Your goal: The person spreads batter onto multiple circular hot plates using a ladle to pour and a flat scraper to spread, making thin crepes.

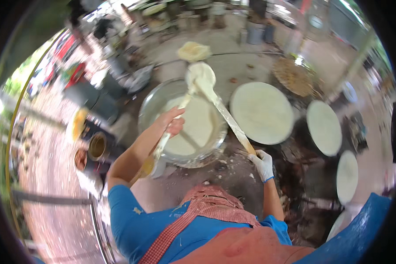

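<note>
My bare left hand is closed around a long, pale, batter-smeared stick, which slants up over a wide metal basin. White batter lies in the basin. My right hand, in a white glove with a blue cuff, grips the wooden handle end of a long ladle. The ladle's round white head is coated in batter and hangs above the basin's far rim. The stick's far tip meets the ladle near its head, where thick batter clings. Whether the two touch is blurred.
Right of the basin is a large round white surface; smaller white rounds curve down the right side. A shallow brown basket-like round sits beyond. Left stand open cylindrical containers and grey bins. A yellowish bundle lies ahead.
</note>
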A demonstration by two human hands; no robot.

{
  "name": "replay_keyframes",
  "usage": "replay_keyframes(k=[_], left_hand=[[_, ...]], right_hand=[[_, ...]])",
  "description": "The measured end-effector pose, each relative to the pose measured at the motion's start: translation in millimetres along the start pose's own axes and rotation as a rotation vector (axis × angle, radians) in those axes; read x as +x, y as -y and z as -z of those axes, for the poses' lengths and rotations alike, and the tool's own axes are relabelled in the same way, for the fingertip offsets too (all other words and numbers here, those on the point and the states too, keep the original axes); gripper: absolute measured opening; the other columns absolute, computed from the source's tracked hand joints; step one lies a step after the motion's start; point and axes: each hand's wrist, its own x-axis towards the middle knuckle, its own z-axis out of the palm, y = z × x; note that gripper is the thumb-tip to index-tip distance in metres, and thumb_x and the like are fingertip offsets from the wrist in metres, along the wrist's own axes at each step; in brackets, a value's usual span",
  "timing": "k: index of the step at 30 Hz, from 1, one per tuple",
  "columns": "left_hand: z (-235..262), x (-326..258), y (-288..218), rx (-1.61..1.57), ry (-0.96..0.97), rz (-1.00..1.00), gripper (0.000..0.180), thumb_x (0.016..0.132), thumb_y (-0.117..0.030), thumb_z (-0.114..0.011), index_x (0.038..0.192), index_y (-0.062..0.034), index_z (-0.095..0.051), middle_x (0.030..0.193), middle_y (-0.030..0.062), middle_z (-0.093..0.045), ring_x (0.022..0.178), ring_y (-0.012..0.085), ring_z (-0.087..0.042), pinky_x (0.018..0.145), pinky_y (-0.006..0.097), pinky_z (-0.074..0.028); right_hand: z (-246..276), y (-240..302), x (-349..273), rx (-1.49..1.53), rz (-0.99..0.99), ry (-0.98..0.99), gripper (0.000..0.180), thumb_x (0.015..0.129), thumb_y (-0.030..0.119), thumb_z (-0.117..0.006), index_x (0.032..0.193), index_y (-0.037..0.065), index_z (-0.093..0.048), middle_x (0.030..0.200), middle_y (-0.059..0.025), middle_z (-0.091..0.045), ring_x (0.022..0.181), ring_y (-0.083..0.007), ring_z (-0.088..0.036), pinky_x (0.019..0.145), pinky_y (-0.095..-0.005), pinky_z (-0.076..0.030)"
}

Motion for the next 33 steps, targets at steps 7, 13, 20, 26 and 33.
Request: replay_keyframes(k=[7, 13, 20, 26, 33], left_hand=[[-85, 123, 109, -0.228, 0.42, 0.42, 0.022, 0.092, -0.024, -0.044, 0.096, -0.0037, -0.05, 0.053, 0.0, -0.036, 0.035, 0.0067, -0.031, 0.026, 0.02, -0.026], [-221, 224, 313, -0.528, 0.414, 0.949, 0.027, 0.095, -0.015, -0.033, 0.097, 0.01, -0.042, 0.056, 0.0011, -0.038, 0.042, 0.0072, -0.037, 0.036, 0.02, -0.034], [-491, 246, 529, 0.022, 0.659, 1.025, 0.017, 0.092, -0.016, -0.042, 0.098, -0.0002, -0.045, 0.053, -0.0007, -0.033, 0.038, 0.0062, -0.031, 0.03, 0.019, -0.025], [-707, 251, 687, 0.647, 0.935, 1.219, 0.015, 0.088, -0.016, -0.05, 0.093, -0.0213, -0.038, 0.052, -0.0024, -0.029, 0.036, 0.0049, -0.027, 0.028, 0.017, -0.021], [-786, 243, 879, 1.139, 1.357, 0.585, 0.039, 0.078, -0.005, -0.049, 0.113, -0.0179, -0.039, 0.057, 0.0054, -0.042, 0.04, 0.0152, -0.043, 0.031, 0.03, -0.035]], right_hand=[[92, -93, -74, 0.063, -0.055, -0.145, 0.035, 0.076, 0.032, -0.067, 0.092, 0.001, -0.064, 0.073, -0.0026, -0.06, 0.067, -0.0104, -0.052, 0.062, -0.0273, -0.044], [210, -228, -259, -0.242, -0.375, -0.368, 0.047, 0.074, 0.048, -0.061, 0.094, 0.006, -0.065, 0.081, -0.0156, -0.064, 0.077, -0.0272, -0.062, 0.07, -0.0346, -0.046], [314, -274, -470, -0.453, -0.735, -1.073, 0.044, 0.074, 0.047, -0.061, 0.093, 0.007, -0.064, 0.077, -0.0177, -0.063, 0.073, -0.0318, -0.062, 0.066, -0.0378, -0.048], [371, -269, -525, -0.245, -1.047, -1.683, 0.046, 0.077, 0.039, -0.06, 0.101, -0.001, -0.061, 0.086, -0.0229, -0.063, 0.082, -0.0334, -0.062, 0.074, -0.0381, -0.045], [454, -291, -469, -0.495, -1.051, -1.702, 0.04, 0.081, 0.038, -0.055, 0.116, 0.017, -0.056, 0.085, -0.0189, -0.063, 0.077, -0.0384, -0.06, 0.071, -0.0443, -0.047]])
